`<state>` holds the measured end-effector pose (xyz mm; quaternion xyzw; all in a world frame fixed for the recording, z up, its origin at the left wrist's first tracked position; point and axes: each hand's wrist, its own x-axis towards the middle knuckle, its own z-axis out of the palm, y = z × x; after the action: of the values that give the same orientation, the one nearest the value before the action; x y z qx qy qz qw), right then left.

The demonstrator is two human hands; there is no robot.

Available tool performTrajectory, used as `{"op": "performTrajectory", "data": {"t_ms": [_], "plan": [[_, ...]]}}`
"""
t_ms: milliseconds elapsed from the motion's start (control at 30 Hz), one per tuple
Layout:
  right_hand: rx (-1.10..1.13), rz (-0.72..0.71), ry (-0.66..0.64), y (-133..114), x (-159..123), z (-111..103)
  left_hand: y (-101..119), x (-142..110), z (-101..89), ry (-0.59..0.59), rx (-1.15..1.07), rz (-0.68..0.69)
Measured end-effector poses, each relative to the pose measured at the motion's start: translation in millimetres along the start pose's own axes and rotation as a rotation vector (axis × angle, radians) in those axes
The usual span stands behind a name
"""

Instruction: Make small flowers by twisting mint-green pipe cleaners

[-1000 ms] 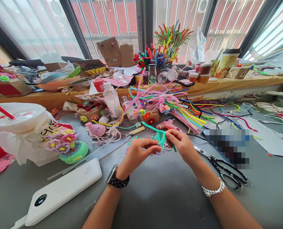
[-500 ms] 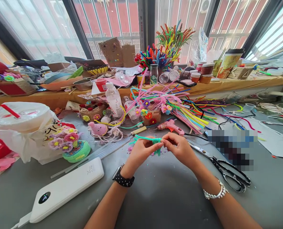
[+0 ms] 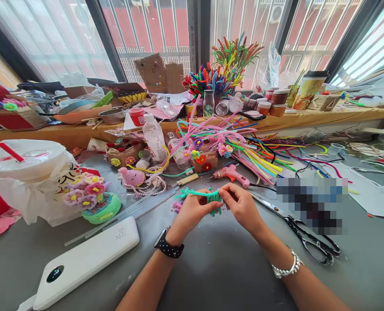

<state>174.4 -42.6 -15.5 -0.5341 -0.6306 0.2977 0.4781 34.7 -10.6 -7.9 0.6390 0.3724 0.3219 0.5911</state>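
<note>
Between my two hands is a teal pipe cleaner piece (image 3: 214, 197), bent into several side-by-side loops with a longer stem pointing left. My left hand (image 3: 195, 213) pinches it between thumb and fingers, and the stem lies over the index finger. Thumb and fingertips of my right hand (image 3: 240, 206) close on the piece's right end. My fingers cover part of the loops. On the table just behind the left hand lies a small purple fuzzy bit (image 3: 177, 207). Beyond the hands rests a pink glue gun (image 3: 231, 174).
Black-handled scissors (image 3: 303, 231) and a blurred-out phone (image 3: 311, 203) lie at right. A white power bank (image 3: 88, 263), a flower pot craft (image 3: 93, 196) and a bagged drink cup (image 3: 30, 172) stand at left. Pink pipe cleaners (image 3: 218, 129) and a plastic bottle (image 3: 154, 137) are behind.
The teal piece has turned slightly in my fingers, so more of its loops show. Both hands stay close together, and the right wrist has shifted a little left.
</note>
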Motion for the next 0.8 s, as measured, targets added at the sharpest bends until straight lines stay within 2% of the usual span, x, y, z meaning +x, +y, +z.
{"op": "performTrajectory", "data": {"t_ms": [167,267,333,633,800], "plan": [[0.039,-0.029,-0.059,-0.8,1.2,-0.8,10.0,-4.4,-5.2,-0.024,-0.077,0.023],[0.009,-0.079,-0.050,-3.2,1.3,-3.3,15.5,-6.5,-6.3,0.024,-0.096,0.063],[-0.005,-0.097,-0.033,-4.0,0.3,-3.9,16.1,-7.1,-5.6,0.059,-0.088,0.077],[0.039,-0.096,-0.009,-6.9,-2.9,-3.5,15.3,-8.6,-2.4,0.068,-0.124,0.016],[0.063,-0.086,0.005,-9.9,-5.0,-1.8,14.2,-8.0,-1.6,0.078,-0.138,0.050]]}}
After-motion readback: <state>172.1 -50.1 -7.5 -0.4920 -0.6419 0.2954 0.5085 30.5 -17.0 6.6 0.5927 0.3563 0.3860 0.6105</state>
